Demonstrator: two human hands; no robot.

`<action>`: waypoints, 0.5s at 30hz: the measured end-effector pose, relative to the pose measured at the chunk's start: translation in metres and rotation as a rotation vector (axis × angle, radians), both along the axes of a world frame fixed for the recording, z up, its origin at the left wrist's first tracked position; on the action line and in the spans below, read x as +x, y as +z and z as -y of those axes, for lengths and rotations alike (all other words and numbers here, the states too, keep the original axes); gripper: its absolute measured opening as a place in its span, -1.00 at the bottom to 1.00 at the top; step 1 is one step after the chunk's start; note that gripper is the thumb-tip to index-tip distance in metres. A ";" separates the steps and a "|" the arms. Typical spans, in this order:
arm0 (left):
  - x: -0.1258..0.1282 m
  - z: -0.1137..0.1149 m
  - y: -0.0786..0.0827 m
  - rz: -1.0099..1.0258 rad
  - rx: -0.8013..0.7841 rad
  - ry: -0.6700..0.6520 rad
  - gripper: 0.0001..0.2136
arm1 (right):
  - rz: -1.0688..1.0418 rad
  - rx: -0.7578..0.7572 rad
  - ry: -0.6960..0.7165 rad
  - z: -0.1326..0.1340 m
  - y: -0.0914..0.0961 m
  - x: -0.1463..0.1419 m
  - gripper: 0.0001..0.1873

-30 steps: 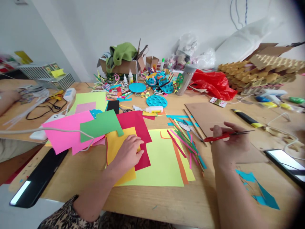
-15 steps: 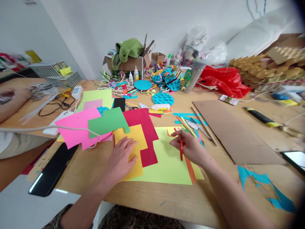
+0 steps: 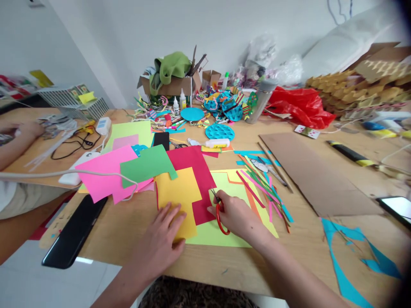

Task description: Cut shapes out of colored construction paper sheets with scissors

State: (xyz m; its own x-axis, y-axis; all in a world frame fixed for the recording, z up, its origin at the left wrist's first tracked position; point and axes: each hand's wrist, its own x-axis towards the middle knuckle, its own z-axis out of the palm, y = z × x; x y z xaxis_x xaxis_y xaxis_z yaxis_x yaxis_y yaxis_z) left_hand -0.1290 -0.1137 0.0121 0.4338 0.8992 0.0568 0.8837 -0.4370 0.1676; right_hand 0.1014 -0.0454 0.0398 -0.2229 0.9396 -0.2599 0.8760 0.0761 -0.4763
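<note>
My left hand lies flat, fingers spread, on a yellow-orange paper sheet near the table's front edge. Just to its right, my right hand is closed on red-handled scissors, whose tips point up-left toward a red paper sheet. Both sheets overlap a lime-yellow sheet. A bunch of coloured paper strips lies to the right of my right hand.
Pink and green sheets lie at left over a white cable. A black tablet overhangs the front edge. Brown cardboard, a phone and blue scraps are at right. Another person's arm rests far left. Glue bottles and craft clutter fill the back.
My right hand has swung the scissors from over the cardboard at right down to the red and lime sheets. My left hand slid slightly toward me on the yellow-orange sheet.
</note>
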 end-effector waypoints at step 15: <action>0.006 -0.002 0.005 -0.008 0.003 -0.044 -0.37 | -0.200 -0.124 -0.138 0.014 -0.002 0.009 -0.90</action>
State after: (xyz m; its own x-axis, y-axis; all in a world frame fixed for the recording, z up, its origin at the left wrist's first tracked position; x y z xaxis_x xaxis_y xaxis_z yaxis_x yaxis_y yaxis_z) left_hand -0.1227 -0.1116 0.0173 0.4738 0.8789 0.0556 0.8647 -0.4762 0.1598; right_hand 0.1109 -0.0595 0.0376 -0.1530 0.9285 -0.3385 0.7619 -0.1073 -0.6388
